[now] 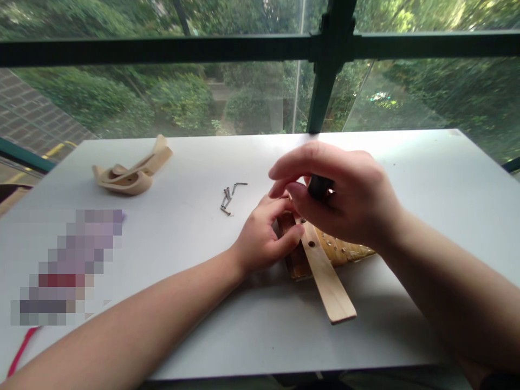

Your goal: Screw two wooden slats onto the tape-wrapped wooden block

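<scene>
A white table (227, 346) carries screws (226, 194), curved wood (138, 184), a brown block (345, 251).

L hand (262, 234) at far end of wood strip (331, 281), thumb bent against it; R hand (345, 187) curled above strip; bare forearms (195, 290) either side.

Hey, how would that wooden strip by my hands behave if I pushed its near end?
The wooden strip would probably stay stiff: it runs out straight with no visible sag. It's likely light, being thin and narrow. It may tip or swivel, since its near end juts past the brown piece beneath, though your left hand at its edge may steady it.
</scene>
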The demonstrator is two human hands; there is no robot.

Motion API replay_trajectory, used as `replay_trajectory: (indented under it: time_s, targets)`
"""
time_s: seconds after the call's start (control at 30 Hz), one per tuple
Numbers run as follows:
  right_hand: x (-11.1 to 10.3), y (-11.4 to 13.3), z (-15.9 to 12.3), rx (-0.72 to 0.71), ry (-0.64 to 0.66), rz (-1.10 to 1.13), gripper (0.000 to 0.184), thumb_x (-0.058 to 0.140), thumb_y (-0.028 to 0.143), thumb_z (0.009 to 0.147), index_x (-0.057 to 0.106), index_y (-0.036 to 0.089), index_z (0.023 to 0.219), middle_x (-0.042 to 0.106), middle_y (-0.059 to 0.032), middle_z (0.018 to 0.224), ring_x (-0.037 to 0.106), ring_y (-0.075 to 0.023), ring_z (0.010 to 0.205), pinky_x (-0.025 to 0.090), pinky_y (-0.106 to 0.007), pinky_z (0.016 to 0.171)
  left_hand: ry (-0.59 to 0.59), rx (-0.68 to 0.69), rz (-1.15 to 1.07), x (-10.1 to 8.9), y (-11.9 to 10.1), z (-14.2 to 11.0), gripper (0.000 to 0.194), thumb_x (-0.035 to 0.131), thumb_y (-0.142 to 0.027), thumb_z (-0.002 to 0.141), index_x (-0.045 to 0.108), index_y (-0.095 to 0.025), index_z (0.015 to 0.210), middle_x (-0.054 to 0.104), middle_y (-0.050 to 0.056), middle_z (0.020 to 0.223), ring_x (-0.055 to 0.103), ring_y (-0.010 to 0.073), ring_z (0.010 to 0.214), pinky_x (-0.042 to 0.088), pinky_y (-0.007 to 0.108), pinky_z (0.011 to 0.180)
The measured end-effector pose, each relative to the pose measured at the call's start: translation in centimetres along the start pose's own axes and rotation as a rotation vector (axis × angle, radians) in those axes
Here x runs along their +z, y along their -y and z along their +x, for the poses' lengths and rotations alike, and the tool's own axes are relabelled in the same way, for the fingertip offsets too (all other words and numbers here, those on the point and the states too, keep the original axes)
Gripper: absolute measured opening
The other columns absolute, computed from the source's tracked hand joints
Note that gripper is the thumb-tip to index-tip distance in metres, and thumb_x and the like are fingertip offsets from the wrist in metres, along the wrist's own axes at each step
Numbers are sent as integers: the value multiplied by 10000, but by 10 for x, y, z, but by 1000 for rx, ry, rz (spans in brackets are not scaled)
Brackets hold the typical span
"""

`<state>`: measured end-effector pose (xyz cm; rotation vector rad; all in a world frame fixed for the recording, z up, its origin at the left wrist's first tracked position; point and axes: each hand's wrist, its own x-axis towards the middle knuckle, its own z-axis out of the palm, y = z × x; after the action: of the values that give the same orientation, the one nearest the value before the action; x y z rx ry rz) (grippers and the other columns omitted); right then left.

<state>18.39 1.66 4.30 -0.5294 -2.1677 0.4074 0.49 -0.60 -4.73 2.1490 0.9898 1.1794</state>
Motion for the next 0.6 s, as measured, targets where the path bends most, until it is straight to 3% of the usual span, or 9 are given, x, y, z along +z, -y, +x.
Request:
replay_trajectory:
  time_s: [0.07, 0.23, 0.37, 0.47, 0.6]
  targets:
    - [0, 1, 0, 39, 35, 13, 32, 614, 181, 913, 624, 207, 929, 683, -8, 872, 643, -128, 738, 528, -260, 690, 4, -7, 1, 0, 0, 0, 141, 668, -275, 861, 637, -198, 975, 656, 64, 1058, 626, 228, 990, 547, 384, 910]
    - [-2, 0, 0, 151, -32, 78, 155, 540, 293, 985, 550, 218, 849, 578, 15, 719, 568, -128, 661, 492, -266, 623, 14, -21, -11, 0, -2, 0, 179, 655, -254, 852, 648, -193, 1020, 636, 95, 1214, 605, 246, 1097, 529, 400, 975]
    - [-5, 1, -2, 171, 40, 141, 50, 502, 192, 931, 543, 217, 943, 612, -10, 801, 581, -154, 715, 502, -299, 645, 16, -11, -33, 0, -4, 1, 228, 645, -218, 846, 643, -188, 1072, 635, 92, 1228, 601, 243, 1151, 511, 392, 1017]
    - [-10, 1, -1, 185, 105, 111, 148, 515, 96, 849, 525, 217, 932, 625, -21, 841, 579, -167, 741, 496, -310, 634, 21, -9, -44, 0, -4, 2, 256, 635, -206, 848, 639, -185, 1103, 630, 98, 1253, 593, 246, 1182, 492, 401, 1050]
    - [-19, 0, 1, 222, 138, -19, 164, 552, 77, 853, 499, 220, 912, 612, -1, 765, 528, -142, 651, 423, -286, 527, 33, -22, -70, -1, -4, 2, 225, 646, -235, 853, 662, -173, 1069, 615, 114, 1292, 592, 246, 1182, 487, 399, 1059]
